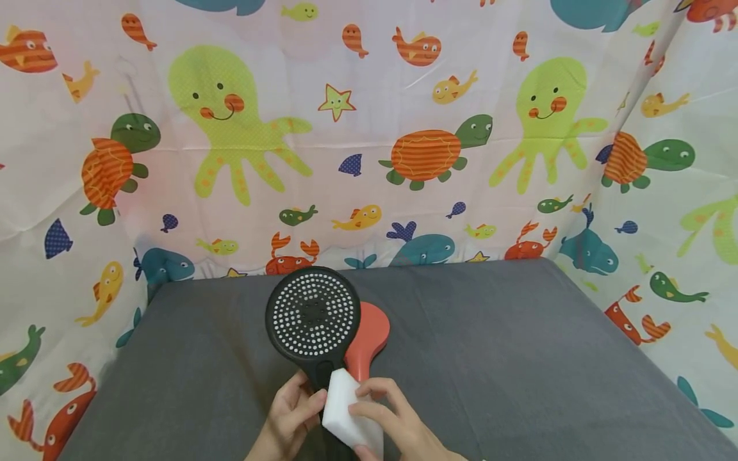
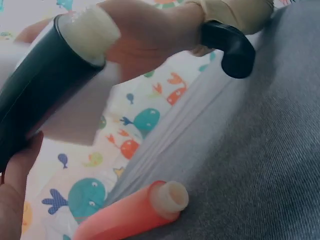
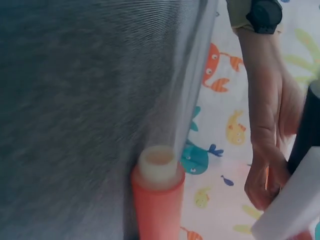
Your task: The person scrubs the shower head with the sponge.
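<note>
In the head view my left hand (image 1: pixel 286 417) grips a black shower head (image 1: pixel 313 314) by the handle, its face of pale nozzles tilted up toward me. My right hand (image 1: pixel 403 428) holds a white sponge block (image 1: pixel 346 416) against that handle, fingers over the top and thumb below. The sponge hides part of the handle. At the handle's lower end, a pale threaded connector (image 2: pixel 95 31) shows in the left wrist view. Just behind and to the right lies a red shower head (image 1: pixel 373 328), partly covered by the black one; its pale connector (image 3: pixel 158 164) faces the right wrist camera.
A grey cloth (image 1: pixel 490 358) covers the table. Behind it and along both sides hangs a white curtain (image 1: pixel 357 70) printed with sea animals. Dark bands (image 2: pixel 235 55) sit round both wrists, over beige sleeves.
</note>
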The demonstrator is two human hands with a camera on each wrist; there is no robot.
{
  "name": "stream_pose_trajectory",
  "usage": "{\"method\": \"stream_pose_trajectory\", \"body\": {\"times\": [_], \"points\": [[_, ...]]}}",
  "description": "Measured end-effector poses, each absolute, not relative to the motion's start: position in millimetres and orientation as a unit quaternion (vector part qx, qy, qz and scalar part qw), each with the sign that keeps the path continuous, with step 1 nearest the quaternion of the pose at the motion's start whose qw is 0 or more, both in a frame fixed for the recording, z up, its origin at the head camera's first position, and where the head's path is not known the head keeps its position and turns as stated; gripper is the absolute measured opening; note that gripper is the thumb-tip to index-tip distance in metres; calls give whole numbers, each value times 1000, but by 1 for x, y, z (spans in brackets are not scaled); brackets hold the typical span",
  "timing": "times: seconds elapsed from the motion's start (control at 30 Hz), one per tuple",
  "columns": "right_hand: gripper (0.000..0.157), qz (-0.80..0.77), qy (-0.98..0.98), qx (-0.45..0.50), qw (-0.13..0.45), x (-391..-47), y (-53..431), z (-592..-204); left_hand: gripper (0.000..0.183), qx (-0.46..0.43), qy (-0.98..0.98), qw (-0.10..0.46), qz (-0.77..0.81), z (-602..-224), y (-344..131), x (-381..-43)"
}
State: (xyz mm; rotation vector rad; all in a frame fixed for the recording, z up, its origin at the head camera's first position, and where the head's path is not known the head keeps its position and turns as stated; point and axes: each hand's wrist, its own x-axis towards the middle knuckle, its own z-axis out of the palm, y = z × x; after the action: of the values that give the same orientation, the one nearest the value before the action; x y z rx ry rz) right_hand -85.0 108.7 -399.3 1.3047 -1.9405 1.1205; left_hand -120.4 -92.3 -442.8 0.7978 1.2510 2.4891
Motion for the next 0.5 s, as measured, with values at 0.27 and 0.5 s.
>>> {"method": "stream_pose_trajectory", "body": {"times": [0.27, 0.5], "points": [[38, 439, -736, 377, 351, -101, 101, -419, 43, 286, 475, 55, 830, -444, -86, -115], [35, 507, -749, 392, 171, -85, 103, -439, 38, 218, 519, -31, 826, -435, -89, -116]]}}
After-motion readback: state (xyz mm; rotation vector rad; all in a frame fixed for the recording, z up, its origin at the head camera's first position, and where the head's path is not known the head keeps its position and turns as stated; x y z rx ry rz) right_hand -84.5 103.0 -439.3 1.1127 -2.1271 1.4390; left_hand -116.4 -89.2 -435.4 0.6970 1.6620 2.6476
